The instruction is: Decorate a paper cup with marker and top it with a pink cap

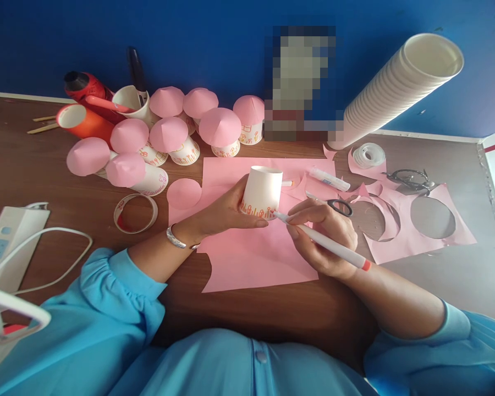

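Observation:
A white paper cup [262,188] is upside down in my left hand [231,206], with the fingers closed around its left side and the thumb under its rim. Orange and red flowers and grass are drawn along the cup's lower edge. My right hand [325,236] grips a white marker [334,246] with an orange-red end cap; its tip touches or nearly touches the drawing at the cup's right. Under both hands lies pink paper [259,253]. A small pink paper circle [184,193] sits left of the cup.
Several cups with pink cone tops [220,127] stand at the back left. A tall stack of paper cups [396,91] leans on the blue wall. Scissors [340,207], a glue pen [330,179], clear tape [368,155] and paper scraps [400,242] lie right; a power strip [8,242] lies left.

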Available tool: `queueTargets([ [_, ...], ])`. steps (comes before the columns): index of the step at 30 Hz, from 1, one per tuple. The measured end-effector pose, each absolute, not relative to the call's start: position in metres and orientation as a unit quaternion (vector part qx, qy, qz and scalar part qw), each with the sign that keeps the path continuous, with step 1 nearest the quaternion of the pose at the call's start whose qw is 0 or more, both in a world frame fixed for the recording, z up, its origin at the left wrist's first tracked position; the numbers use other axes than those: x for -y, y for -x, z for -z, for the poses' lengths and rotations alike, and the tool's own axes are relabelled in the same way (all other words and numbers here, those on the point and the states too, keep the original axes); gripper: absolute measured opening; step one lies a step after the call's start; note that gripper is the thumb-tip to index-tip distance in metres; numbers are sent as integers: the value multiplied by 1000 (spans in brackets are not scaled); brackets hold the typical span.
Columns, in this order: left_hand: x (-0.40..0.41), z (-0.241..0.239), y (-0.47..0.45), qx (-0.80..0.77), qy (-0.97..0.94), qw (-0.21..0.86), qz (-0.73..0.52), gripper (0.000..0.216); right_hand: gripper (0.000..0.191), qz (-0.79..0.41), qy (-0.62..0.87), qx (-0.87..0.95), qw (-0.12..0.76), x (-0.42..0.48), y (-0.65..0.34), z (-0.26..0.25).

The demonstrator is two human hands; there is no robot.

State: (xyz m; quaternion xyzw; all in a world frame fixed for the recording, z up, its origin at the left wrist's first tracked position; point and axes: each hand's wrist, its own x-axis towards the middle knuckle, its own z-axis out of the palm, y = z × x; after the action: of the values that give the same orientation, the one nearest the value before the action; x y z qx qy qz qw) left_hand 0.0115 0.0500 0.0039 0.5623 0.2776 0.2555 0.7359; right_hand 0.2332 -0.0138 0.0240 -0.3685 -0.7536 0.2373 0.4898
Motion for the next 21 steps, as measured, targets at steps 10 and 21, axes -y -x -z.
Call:
queueTargets([
  [10, -50, -4, -13, -272, -565, 736, -254, 76, 17, -236, 366, 757, 488, 14, -233, -24],
  [21, -50, -5, -13, -279, -566, 735, -249, 79, 16, -237, 365, 760, 483, 13, -233, -24],
])
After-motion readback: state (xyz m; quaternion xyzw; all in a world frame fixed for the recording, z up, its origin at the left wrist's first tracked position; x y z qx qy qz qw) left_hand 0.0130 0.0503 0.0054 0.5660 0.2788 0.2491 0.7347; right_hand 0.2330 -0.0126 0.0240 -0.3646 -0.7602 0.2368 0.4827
